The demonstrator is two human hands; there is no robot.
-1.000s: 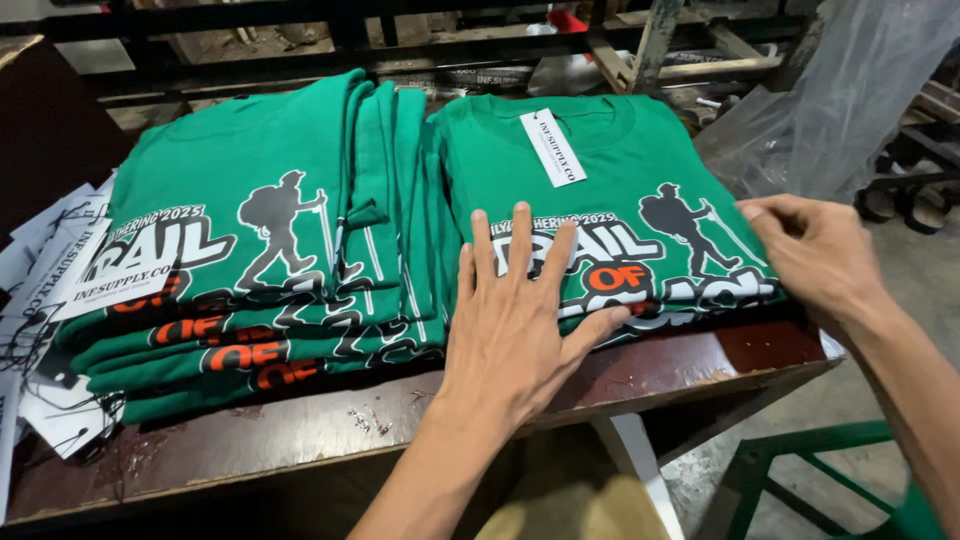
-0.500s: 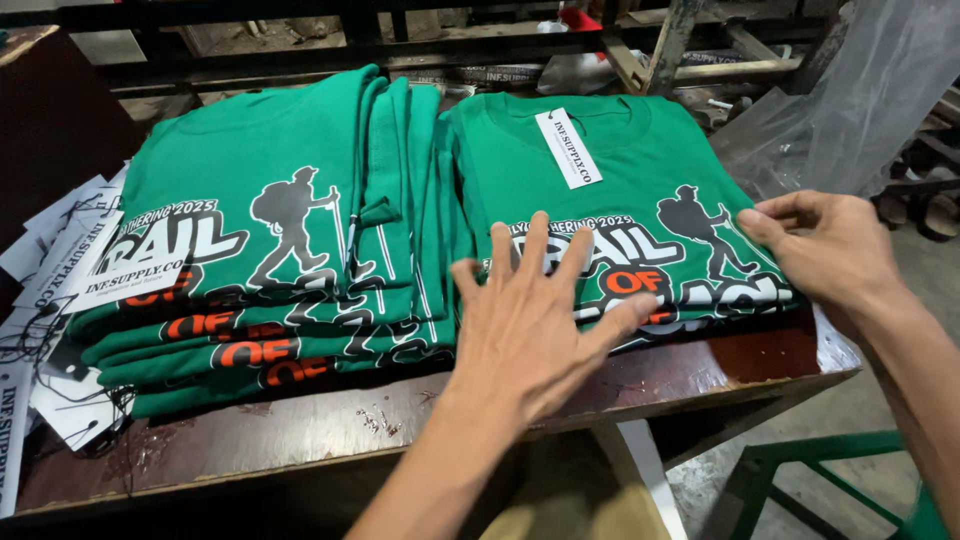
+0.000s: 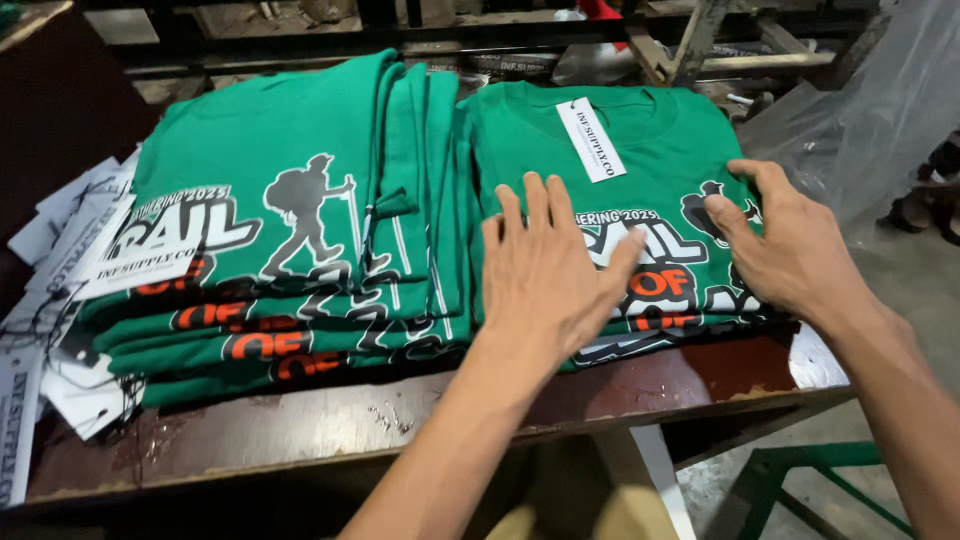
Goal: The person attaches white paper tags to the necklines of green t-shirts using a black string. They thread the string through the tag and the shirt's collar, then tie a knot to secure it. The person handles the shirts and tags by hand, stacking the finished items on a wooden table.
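A worn, dark brown wooden table (image 3: 300, 440) is standing in the foreground, its varnish flaking near the right corner. Behind it, a dark metal rack (image 3: 400, 40) of bars is running across the top. Clear plastic sheeting (image 3: 880, 110) is hanging at the right, over a grey concrete floor (image 3: 910, 290). A green metal frame (image 3: 800, 480) is sitting low beside the table.

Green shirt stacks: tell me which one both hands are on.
The right stack, with the white tag at its collar. Left hand and right hand lie flat on it; the left stack is untouched.
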